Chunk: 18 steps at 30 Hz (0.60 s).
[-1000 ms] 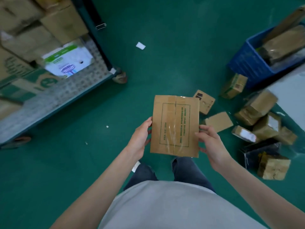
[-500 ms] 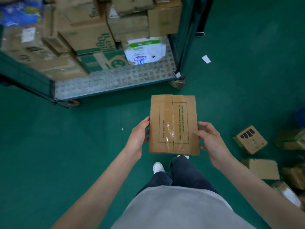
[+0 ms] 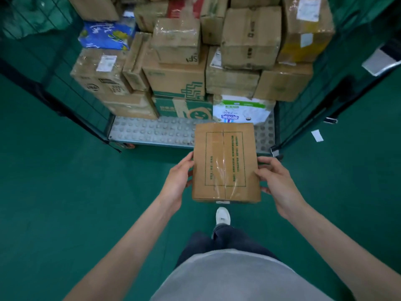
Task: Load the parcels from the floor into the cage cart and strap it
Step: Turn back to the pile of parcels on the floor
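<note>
The parcel (image 3: 225, 162), clamped at its sides by left hand (image 3: 176, 181) and right hand (image 3: 276, 181) fingers, points its long axis toward the cage cart (image 3: 152, 132) deck just beyond it.

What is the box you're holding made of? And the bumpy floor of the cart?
The box looks like brown cardboard, matte, with green print. A glossy strip down its middle seam is probably clear plastic tape. The left hand and the right hand grip its sides. The cart floor looks like grey metal: dull shine, rows of raised round bumps. It could be coated; I can't tell.
</note>
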Each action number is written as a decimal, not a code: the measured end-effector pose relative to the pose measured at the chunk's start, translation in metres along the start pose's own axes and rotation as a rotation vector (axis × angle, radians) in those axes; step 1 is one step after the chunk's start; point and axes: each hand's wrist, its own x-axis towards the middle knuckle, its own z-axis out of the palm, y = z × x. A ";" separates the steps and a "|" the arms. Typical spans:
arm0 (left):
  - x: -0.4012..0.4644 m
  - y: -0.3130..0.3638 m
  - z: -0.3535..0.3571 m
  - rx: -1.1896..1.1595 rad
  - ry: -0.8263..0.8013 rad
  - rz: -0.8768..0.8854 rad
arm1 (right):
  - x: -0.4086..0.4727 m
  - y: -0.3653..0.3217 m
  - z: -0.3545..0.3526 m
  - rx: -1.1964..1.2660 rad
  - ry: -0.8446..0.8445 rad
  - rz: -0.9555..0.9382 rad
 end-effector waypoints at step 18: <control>0.169 0.168 -0.126 -0.082 0.076 0.094 | 0.147 -0.159 0.173 0.036 -0.025 -0.061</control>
